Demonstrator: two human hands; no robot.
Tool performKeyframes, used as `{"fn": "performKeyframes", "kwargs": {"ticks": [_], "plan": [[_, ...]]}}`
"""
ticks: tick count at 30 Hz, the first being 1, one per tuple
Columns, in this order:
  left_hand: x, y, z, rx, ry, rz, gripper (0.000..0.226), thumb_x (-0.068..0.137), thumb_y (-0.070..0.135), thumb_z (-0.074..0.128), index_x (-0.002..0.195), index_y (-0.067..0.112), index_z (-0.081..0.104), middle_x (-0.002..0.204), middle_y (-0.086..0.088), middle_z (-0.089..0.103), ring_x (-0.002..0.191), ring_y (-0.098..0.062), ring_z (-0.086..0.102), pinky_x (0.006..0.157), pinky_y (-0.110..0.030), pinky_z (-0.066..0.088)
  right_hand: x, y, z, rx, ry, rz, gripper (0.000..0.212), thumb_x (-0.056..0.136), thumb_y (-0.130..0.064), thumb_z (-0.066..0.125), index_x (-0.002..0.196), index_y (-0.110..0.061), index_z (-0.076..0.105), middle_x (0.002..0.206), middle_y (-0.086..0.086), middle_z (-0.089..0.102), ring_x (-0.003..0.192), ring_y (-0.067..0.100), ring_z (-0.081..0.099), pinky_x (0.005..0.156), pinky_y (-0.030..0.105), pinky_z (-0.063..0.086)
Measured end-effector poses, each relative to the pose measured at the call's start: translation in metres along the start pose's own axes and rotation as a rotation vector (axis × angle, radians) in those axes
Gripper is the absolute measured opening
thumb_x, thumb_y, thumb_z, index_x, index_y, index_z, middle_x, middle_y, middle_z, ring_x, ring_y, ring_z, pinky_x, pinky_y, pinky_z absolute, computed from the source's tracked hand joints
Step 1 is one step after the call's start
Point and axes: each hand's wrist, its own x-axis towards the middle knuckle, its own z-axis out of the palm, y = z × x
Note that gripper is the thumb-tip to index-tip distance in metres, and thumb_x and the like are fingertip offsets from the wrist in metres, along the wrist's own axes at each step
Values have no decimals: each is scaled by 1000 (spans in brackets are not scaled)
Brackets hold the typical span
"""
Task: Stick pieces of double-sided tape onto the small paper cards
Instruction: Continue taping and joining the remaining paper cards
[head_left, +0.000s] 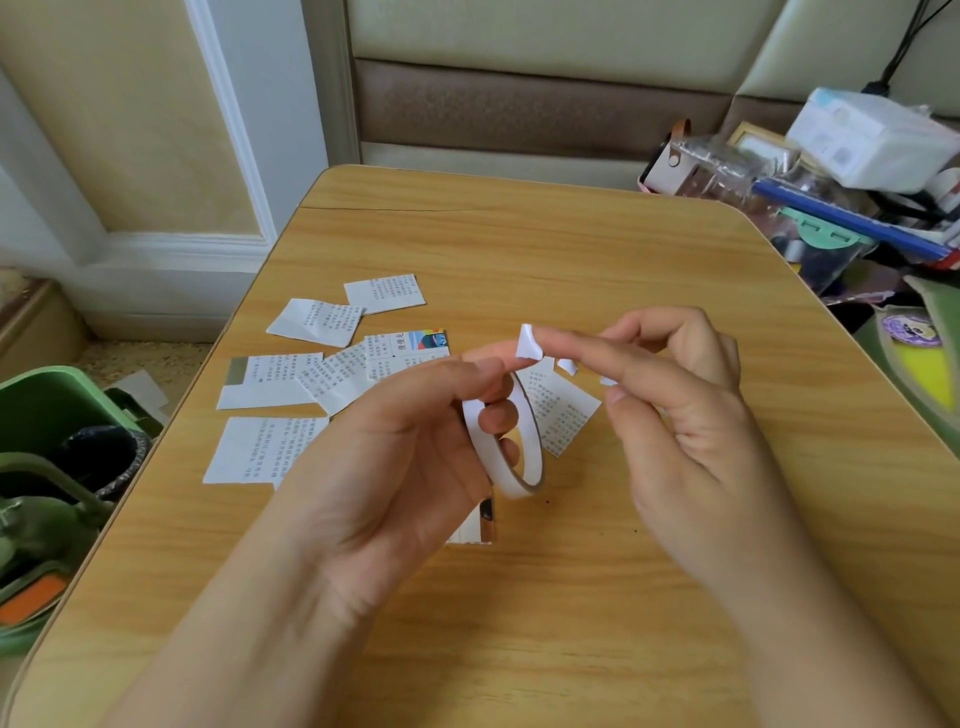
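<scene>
Above table (571, 249), two hands (left (410, 441), right (675, 410)), one tape roll (524, 447), seven-odd cards (317, 322).

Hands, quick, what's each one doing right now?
Left hand: grips the tape roll.
Right hand: small tape pieces stuck to its extended fingertips; nothing gripped.

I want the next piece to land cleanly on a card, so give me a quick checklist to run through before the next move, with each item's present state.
1. Tape roll secured: ok, left hand grips it, fingers through the ring.
2. Tape piece ready: ok, it sticks to the right hand's index fingertip.
3. Piece fully torn from the roll: cannot tell.
4. Extra scraps on the right fingers: not ok, two smaller bits cling there.
5. Target card reachable: ok, it lies flat on the table under the hands.
</scene>
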Motion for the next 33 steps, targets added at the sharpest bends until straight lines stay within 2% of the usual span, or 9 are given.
{"fn": "performKeyframes", "kwargs": {"ticks": [7,10,14,16,18,23,27,30,33], "plan": [[0,1,0,12,21,15,24,69,11,59,86,3,75,69,1,46,58,-10,41,65,-29,34,0,5,2,-134,52,-53,66,85,1,41,126,-51,50,103,-19,41,107,7,37,101,37,33],[1,1,-1,29,19,46,21,69,10,60,84,6,75,69,1,47,59,-10,41,67,-30,34,-1,6,2,-215,80,-89,66,83,3,43,124,-47,53,102,-18,41,103,6,36,99,32,31],[-1,8,-4,58,-17,142,18,69,6,60,78,11,75,71,2,50,60,-9,43,68,-29,34,1,15,-2,-228,173,13,44,84,-6,48,112,-33,67,98,-10,46,100,10,41,95,27,36],[-1,10,-4,156,11,198,24,72,8,55,83,11,77,72,4,52,60,-8,44,70,-27,34,2,12,-5,-179,212,42,31,86,-12,54,107,-27,69,95,-7,50,97,10,49,89,15,38],[-3,8,-2,259,22,244,29,74,8,53,88,12,78,67,9,59,59,-4,51,68,-17,40,2,2,-5,-120,232,6,19,85,-12,60,99,-20,70,91,-6,54,90,1,53,82,6,36],[-6,1,0,544,83,284,30,73,19,56,89,32,77,60,12,56,64,-2,50,78,-22,34,0,-18,1,-85,245,-82,5,84,-12,66,88,-14,69,84,-4,57,82,0,53,77,9,38],[-6,-2,2,758,53,327,33,76,25,54,93,45,74,90,-21,60,79,-18,51,81,-20,37,1,-22,1,-54,233,-17,5,82,-15,67,79,-18,70,78,-7,58,76,8,53,70,10,36],[-7,-3,4,876,61,393,36,78,26,50,94,50,72,96,-17,64,86,-3,58,75,-3,36,2,-22,2,-35,223,42,6,78,-18,68,74,-22,69,72,-9,58,71,7,51,67,8,34],[-8,-4,7,914,56,426,37,79,26,48,95,50,71,95,-8,64,90,0,58,71,2,35,2,-20,3,11,222,89,6,76,-20,68,72,-25,69,68,-13,56,68,4,50,65,7,33]]}}
